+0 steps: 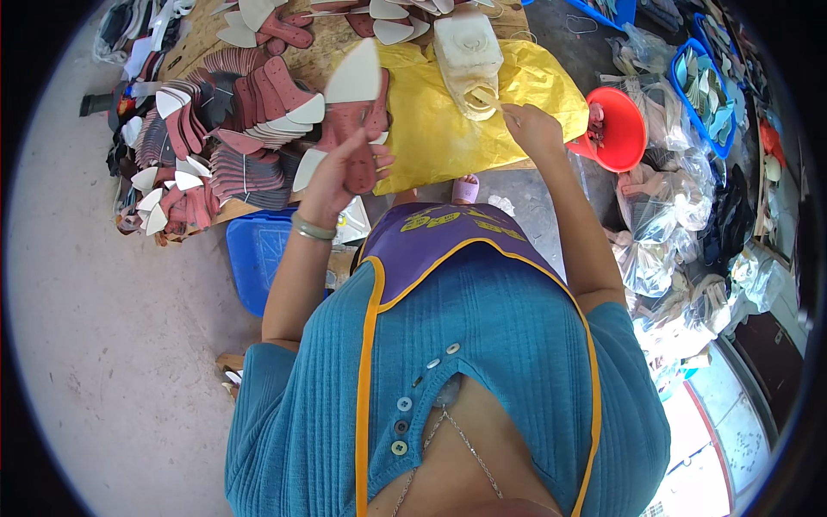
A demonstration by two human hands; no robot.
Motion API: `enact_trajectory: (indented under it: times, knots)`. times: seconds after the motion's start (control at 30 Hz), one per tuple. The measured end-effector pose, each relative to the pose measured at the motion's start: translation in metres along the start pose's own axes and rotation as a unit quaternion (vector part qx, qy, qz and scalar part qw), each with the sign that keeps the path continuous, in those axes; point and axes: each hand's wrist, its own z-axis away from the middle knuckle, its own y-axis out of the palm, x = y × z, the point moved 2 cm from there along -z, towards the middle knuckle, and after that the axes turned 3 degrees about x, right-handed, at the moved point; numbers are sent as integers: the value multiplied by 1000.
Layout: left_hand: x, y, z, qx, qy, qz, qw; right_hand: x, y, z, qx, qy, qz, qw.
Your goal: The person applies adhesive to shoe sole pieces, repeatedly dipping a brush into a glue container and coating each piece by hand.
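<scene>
My left hand [332, 183] is closed on the heel end of a shoe insole [361, 171]. This insole is reddish brown, with a broad whitish toe part pointing away from me. My right hand [532, 131] grips a thin pale brush [494, 102] by its handle. The brush's other end is at the cut opening of a whitish plastic jug [468, 53]; its tip cannot be made out. The jug lies on a yellow plastic sheet [416, 142] that covers part of the wooden table.
Stacks of similar insoles [258, 177] crowd the table's left side, with more at the far edge [284, 30]. A red bucket [622, 129] stands right of the sheet. Filled clear bags [659, 202] and blue baskets [708, 103] line the right. A blue bin [258, 258] sits below the table.
</scene>
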Motion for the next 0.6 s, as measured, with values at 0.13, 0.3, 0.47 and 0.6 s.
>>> enact_trajectory:
  times: [0.13, 0.3, 0.47, 0.6]
  knots:
    - [27, 21, -29, 27, -43, 11, 999, -9, 6, 24, 9, 14, 9, 1000]
    - [46, 36, -46, 84, -94, 22, 992, -24, 6, 58, 3, 92, -46, 995]
    - [51, 48, -43, 68, -91, 19, 993, -8, -19, 68, -20, 189, -224, 956]
    - [49, 57, -36, 95, -106, 32, 989, 42, -44, 55, -98, -36, -231, 967]
